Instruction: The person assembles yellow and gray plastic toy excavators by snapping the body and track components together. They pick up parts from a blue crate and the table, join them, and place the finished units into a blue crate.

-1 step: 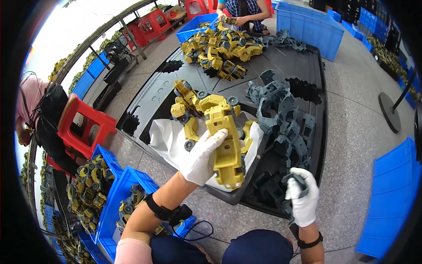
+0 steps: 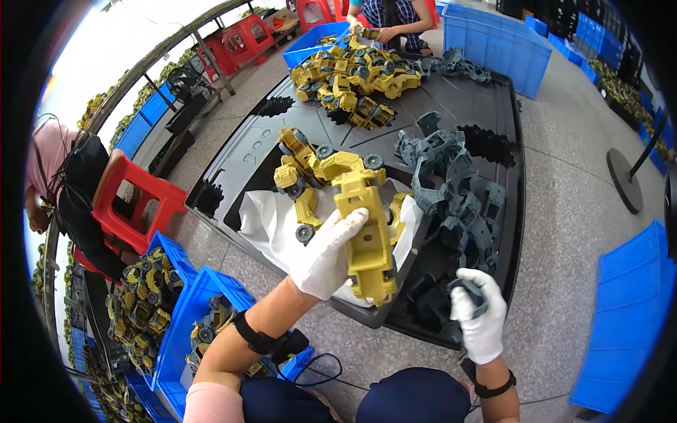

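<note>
Vehicle body (image 2: 370,262), yellow, is clamped in the left hand (image 2: 323,259); right hand (image 2: 486,326), at its four o'clock, curls around a dark grey part (image 2: 477,299).

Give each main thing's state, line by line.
Left hand: white-gloved, closed on yellow vehicle
Yellow vehicle: held, partly covered
Right hand: white-gloved, closed on dark part
Dark part: gripped, partly hidden
White liner: crumpled
Grey parts: loosely heaped
Far yellow vehicles: piled
Near-left blue crate: open-topped, loaded

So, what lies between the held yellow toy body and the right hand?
The head view shows a dark tray rim and dark grey parts between the held yellow toy body and right hand.
</note>
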`<state>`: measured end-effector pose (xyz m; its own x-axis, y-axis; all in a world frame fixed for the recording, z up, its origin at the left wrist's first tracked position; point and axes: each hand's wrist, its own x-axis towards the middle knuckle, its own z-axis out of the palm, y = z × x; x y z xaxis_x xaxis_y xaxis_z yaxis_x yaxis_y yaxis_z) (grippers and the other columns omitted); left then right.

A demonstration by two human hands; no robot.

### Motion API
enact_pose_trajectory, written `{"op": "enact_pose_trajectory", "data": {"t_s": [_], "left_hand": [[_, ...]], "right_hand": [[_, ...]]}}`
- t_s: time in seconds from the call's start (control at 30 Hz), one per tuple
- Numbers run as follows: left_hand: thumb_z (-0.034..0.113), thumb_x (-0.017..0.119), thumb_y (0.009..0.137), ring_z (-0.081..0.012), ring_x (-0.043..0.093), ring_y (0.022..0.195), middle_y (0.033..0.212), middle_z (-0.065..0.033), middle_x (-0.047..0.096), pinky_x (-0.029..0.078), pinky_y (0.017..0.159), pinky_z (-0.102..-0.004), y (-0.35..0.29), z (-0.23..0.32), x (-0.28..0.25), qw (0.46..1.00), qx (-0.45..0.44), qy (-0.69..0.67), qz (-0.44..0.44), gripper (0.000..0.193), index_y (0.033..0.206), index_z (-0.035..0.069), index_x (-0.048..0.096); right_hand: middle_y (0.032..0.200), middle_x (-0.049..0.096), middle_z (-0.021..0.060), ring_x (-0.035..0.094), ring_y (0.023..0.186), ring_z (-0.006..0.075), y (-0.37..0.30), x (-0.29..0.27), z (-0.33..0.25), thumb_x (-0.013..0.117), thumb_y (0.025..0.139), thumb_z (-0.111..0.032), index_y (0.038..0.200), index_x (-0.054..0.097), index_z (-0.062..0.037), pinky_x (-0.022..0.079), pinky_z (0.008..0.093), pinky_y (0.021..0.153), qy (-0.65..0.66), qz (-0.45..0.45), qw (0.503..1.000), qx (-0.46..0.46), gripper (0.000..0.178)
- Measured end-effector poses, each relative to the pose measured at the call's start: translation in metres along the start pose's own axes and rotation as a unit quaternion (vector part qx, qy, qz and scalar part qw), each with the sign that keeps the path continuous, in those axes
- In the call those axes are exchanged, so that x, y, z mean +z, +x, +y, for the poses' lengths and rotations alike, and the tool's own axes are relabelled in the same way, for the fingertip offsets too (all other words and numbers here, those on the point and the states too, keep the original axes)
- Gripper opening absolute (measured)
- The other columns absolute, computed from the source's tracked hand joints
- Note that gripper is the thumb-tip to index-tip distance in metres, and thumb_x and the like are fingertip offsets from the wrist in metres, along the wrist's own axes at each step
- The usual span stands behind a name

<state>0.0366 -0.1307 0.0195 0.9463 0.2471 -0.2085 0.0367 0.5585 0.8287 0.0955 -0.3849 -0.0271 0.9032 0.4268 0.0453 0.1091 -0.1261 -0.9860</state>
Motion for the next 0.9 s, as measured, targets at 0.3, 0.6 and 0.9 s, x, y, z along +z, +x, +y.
{"op": "enact_pose_trajectory", "data": {"t_s": [0.3, 0.6, 0.9], "left_hand": [[0.024, 0.052, 0.104, -0.02, 0.052, 0.125, 0.134, -0.0056, 0.053, 0.041, 0.11, -0.0408, -0.017, -0.033, 0.028, 0.996, 0.073, -0.038, 0.016, 0.045, 0.144, 0.012, 0.038], [0.013, 0.063, 0.09, -0.0261, 0.054, 0.126, 0.14, -0.0129, 0.054, 0.043, 0.109, -0.0425, -0.02, -0.028, 0.016, 0.768, 0.208, 0.6, -0.084, 0.055, 0.141, 0.006, 0.045], [0.049, 0.036, 0.104, -0.0268, 0.053, 0.128, 0.139, -0.0185, 0.054, 0.036, 0.112, -0.0446, 0.004, -0.048, -0.028, 0.948, -0.165, 0.103, -0.25, 0.066, 0.146, -0.002, 0.039]], "right_hand": [[0.111, 0.065, 0.0072, 0.065, 0.095, 0.0134, 0.023, 0.023, -0.018, 0.08, 0.082, -0.002, 0.142, 0.043, 0.0013, 0.056, 0.0268, 0.078, 0.307, -0.116, 0.93, 0.165, 0.07], [0.119, 0.065, 0.0062, 0.061, 0.109, 0.0152, 0.024, -0.005, -0.002, 0.076, 0.075, -0.001, 0.129, 0.06, -0.0024, 0.049, 0.0312, 0.097, 0.372, -0.146, 0.9, 0.172, 0.056], [0.121, 0.067, 0.0096, 0.063, 0.111, 0.0172, 0.059, -0.047, -0.008, 0.082, 0.066, 0.001, 0.125, 0.06, -0.0002, 0.049, 0.0335, 0.101, 0.276, -0.317, 0.906, -0.045, 0.063]]}}
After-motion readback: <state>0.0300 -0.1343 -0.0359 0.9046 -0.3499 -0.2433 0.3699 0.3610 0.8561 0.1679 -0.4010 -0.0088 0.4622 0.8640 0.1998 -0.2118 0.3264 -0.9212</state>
